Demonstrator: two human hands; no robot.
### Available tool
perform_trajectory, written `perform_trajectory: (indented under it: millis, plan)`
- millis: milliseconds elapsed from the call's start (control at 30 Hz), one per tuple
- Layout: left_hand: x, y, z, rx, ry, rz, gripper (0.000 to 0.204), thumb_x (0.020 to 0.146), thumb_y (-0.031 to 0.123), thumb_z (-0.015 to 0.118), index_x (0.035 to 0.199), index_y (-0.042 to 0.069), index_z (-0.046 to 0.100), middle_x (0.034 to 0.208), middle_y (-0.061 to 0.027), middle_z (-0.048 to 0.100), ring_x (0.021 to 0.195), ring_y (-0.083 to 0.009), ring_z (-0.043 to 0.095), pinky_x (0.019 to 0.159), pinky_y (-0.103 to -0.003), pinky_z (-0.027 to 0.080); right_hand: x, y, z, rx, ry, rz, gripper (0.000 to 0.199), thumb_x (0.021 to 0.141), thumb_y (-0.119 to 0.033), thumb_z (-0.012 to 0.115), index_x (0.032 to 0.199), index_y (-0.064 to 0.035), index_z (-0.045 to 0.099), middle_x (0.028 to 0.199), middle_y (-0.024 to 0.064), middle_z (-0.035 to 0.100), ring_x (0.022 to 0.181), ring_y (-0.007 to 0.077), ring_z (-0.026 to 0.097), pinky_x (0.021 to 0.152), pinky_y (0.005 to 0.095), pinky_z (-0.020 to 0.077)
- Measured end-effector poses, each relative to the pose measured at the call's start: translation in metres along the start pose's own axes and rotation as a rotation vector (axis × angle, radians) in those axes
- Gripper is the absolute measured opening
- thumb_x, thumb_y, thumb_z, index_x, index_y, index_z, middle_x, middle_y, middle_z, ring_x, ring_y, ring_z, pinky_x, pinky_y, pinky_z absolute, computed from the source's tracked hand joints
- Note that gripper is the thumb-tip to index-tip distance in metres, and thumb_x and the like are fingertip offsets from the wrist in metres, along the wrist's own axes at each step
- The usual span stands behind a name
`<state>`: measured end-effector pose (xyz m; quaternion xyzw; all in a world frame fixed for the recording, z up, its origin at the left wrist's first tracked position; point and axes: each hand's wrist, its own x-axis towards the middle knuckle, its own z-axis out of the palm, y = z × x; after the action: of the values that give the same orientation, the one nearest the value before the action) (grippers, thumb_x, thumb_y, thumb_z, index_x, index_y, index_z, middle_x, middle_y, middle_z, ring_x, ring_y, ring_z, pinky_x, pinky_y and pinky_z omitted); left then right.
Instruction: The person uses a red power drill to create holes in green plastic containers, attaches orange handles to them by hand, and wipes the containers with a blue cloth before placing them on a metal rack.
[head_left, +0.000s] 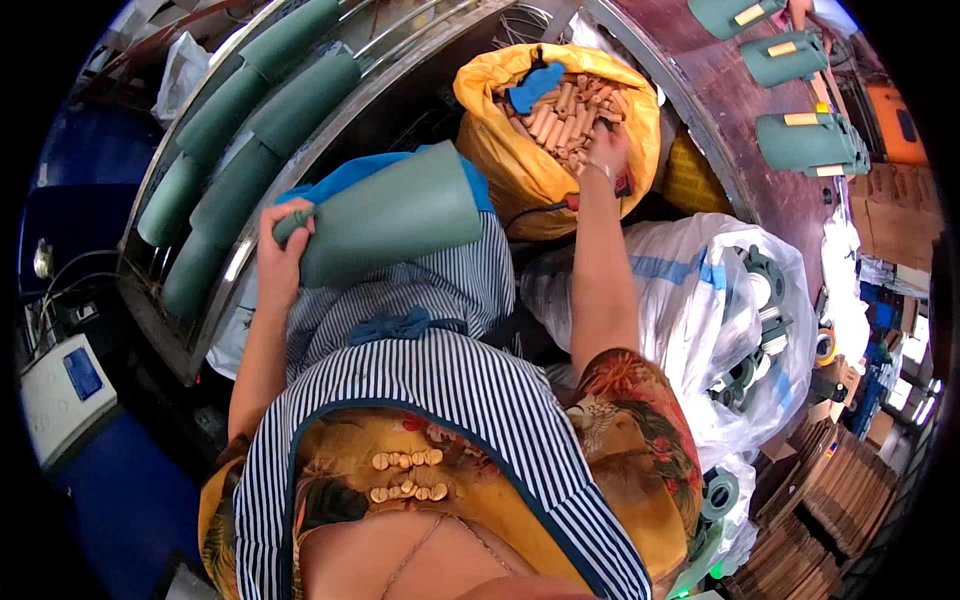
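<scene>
My left hand (pixel 281 245) is closed round the narrow knob-like end of a green tapered plastic shell (pixel 395 215), which lies across my lap over the striped apron. Its wide end points right, toward a yellow bag (pixel 490 170). My right arm stretches forward into that bag, where my right hand (pixel 605 152) reaches among many short tan cylinders (pixel 560 120). Its fingertips are partly hidden and blurred among the pieces, so their grip cannot be made out. A blue cloth-like thing (pixel 535 88) rests on the cylinders near the bag's far rim.
Several green shells (pixel 290 105) lie in rows on a metal-edged rack at left. Green jugs (pixel 805 143) with tan grips stand on the reddish table at right. A clear plastic bag (pixel 680 300) of green parts sits beside my right arm. Stacked cardboard (pixel 840 480) lies beyond.
</scene>
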<state>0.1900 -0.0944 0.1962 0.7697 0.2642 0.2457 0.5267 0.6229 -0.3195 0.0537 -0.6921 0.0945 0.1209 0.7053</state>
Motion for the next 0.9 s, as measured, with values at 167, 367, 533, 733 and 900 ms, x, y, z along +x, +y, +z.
perform_trajectory:
  millis: [167, 367, 533, 733, 900]
  plan:
    - [-0.028, -0.032, 0.008, -0.119, 0.008, -0.318, 0.024, 0.088, -0.002, 0.055, 0.11, 0.004, 0.049, 0.101, -0.0078, 0.057, 0.118, -0.0249, 0.053, 0.106, -0.038, 0.036, 0.024, 0.078, -0.089, -0.064, 0.619, 0.461, 0.038, 0.087, -0.021, 0.072, 0.119, -0.0032, 0.06, 0.108, 0.0131, 0.067, 0.092, 0.03, 0.067, 0.075, 0.047, 0.0571]
    - [-0.018, -0.028, 0.001, -0.005, -0.085, -0.238, 0.027, 0.086, -0.005, 0.057, 0.11, 0.005, 0.049, 0.102, -0.008, 0.059, 0.114, -0.0257, 0.056, 0.103, -0.037, 0.039, 0.046, 0.092, -0.117, 0.411, 0.087, 0.676, 0.044, 0.086, -0.029, 0.074, 0.121, -0.0065, 0.059, 0.116, 0.0123, 0.065, 0.103, 0.034, 0.064, 0.087, 0.0558, 0.0533]
    - [-0.025, -0.033, 0.007, 0.077, -0.064, -0.144, 0.027, 0.088, -0.003, 0.059, 0.112, 0.005, 0.05, 0.102, -0.0079, 0.059, 0.114, -0.0257, 0.055, 0.102, -0.038, 0.04, 0.039, 0.062, -0.127, 0.274, 0.168, 0.796, 0.034, 0.086, -0.034, 0.071, 0.114, -0.0164, 0.061, 0.106, 0.0088, 0.066, 0.092, 0.0334, 0.064, 0.076, 0.0504, 0.0573]
    - [-0.026, -0.022, 0.011, 0.176, -0.028, -0.15, 0.03, 0.085, -0.005, 0.059, 0.113, 0.004, 0.054, 0.113, -0.0106, 0.059, 0.11, -0.0241, 0.057, 0.098, -0.034, 0.042, 0.022, 0.099, -0.178, 0.514, -0.315, 0.562, 0.036, 0.089, -0.044, 0.06, 0.11, -0.0149, 0.063, 0.093, 0.0069, 0.069, 0.072, 0.0194, 0.062, 0.053, 0.0325, 0.0512]
    - [-0.033, -0.029, 0.007, 0.274, -0.007, -0.021, 0.03, 0.086, 0.015, 0.068, 0.113, 0.007, 0.058, 0.111, -0.0108, 0.061, 0.104, -0.0277, 0.06, 0.093, -0.035, 0.046, -0.113, -0.006, -0.176, 0.653, -0.398, 0.316, 0.05, 0.093, -0.04, 0.059, 0.127, -0.005, 0.049, 0.111, 0.0065, 0.059, 0.085, 0.0154, 0.058, 0.052, 0.0237, 0.0496]
